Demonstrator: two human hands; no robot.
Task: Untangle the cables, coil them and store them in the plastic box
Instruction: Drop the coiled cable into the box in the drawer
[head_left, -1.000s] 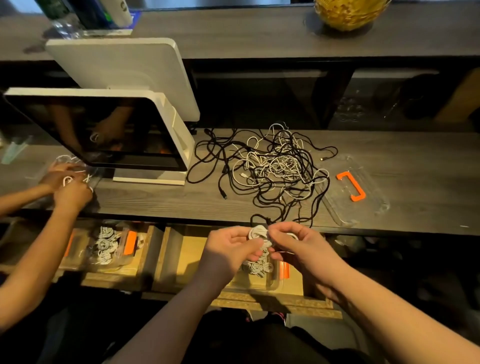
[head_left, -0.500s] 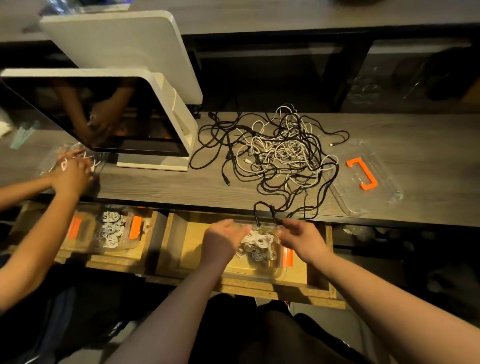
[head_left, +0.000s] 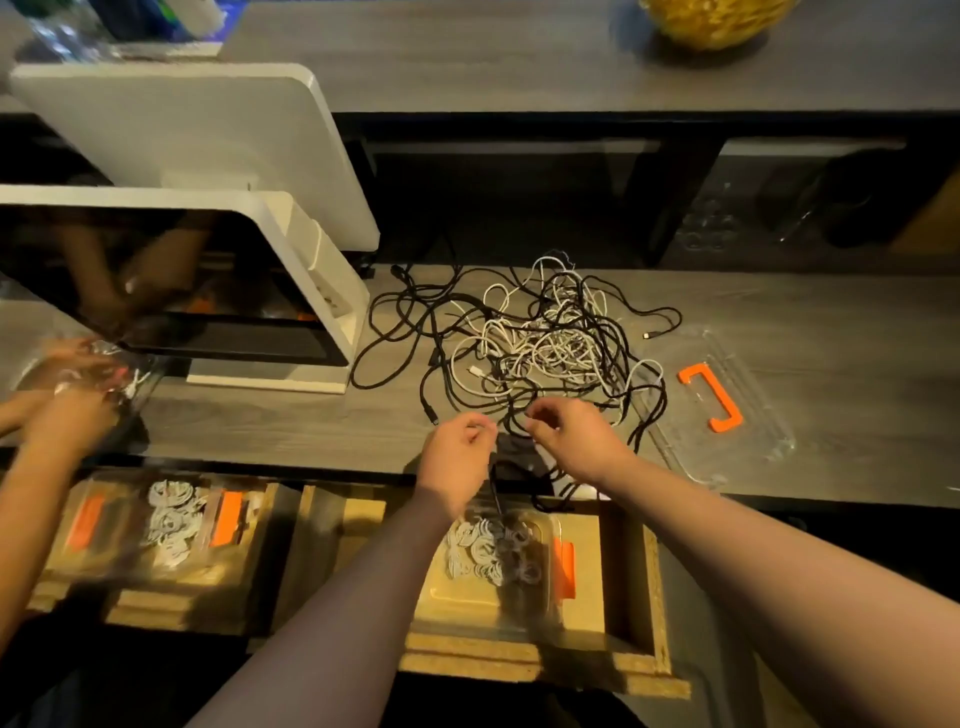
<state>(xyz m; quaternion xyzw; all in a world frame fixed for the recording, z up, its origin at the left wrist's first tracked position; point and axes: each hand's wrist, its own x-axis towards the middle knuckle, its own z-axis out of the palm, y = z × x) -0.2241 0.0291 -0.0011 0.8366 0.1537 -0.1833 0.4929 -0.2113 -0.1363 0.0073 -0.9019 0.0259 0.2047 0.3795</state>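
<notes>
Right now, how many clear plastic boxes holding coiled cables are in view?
2. One plastic box sits in the open drawer under the left hand; another box sits in the drawer to its left. More may be hidden.

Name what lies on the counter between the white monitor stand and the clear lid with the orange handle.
In the head view, the tangled pile of black and white cables lies between the monitor stand and the clear lid.

Hands (head_left: 511, 441) up from box (head_left: 540, 608) to tangle (head_left: 540, 338)
</notes>
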